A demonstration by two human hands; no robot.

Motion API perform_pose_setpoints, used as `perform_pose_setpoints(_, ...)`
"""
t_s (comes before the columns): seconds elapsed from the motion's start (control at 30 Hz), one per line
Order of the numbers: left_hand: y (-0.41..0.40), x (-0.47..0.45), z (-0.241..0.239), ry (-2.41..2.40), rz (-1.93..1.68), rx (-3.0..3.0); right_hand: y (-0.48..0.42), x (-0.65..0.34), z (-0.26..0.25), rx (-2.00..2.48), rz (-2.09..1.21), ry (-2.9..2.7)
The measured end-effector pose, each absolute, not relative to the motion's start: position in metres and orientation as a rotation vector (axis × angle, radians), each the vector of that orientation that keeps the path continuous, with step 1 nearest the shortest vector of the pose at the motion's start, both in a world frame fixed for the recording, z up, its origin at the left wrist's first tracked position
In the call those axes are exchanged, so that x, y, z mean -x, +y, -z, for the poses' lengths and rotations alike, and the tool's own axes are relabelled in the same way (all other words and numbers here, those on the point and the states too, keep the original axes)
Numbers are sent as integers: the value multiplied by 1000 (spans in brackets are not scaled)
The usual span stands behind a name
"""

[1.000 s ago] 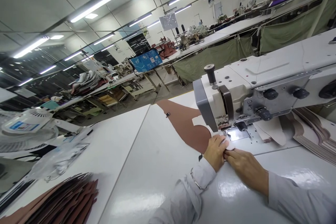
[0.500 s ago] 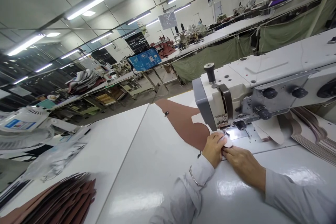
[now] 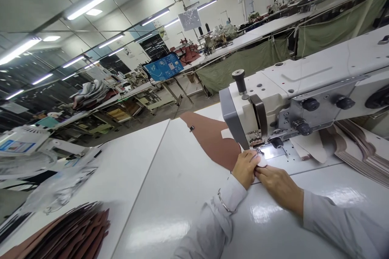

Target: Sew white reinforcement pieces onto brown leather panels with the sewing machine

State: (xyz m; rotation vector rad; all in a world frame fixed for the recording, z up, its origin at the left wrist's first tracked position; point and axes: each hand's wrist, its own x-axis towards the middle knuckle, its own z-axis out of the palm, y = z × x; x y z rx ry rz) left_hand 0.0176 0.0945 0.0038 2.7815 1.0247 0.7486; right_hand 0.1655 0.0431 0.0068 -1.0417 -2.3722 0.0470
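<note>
A brown leather-like panel [image 3: 209,135] lies on the white table, its near end running under my hands beside the sewing machine [image 3: 258,105]. My left hand [image 3: 245,168] is closed on that end, fingers curled close to the needle area. A white edge of the piece [image 3: 261,161] shows between my hands, just in front of the presser foot [image 3: 259,150]. My right hand [image 3: 278,184] pinches the same piece from the right, its fingertips touching my left hand. The fingertips' undersides are hidden.
A stack of brown cut pieces [image 3: 73,232] lies at the lower left, near a clear plastic bag [image 3: 57,190] and a white fan [image 3: 21,149]. Right of the needle area sit stacked layered pieces [image 3: 358,149]. A small black clip [image 3: 191,128] rests at the panel's edge.
The camera view has shifted slightly. Both hands stay on the piece by the needle, and its white part seems turned a little between them.
</note>
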Motion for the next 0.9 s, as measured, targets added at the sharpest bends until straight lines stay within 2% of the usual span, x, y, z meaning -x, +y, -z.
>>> perform_pose_setpoints(0.27,98,-18,-7,846,-666,-2930,15,-151,8,982,278,-2296)
perform_pose_setpoints(0.53,97,-18,-14,820,-681,-2870,8,-148,9,998,292,-2342)
perform_pose_setpoints(0.9,92,-22,-12,929,-463,-2996,7,-148,11,996,276,-2326)
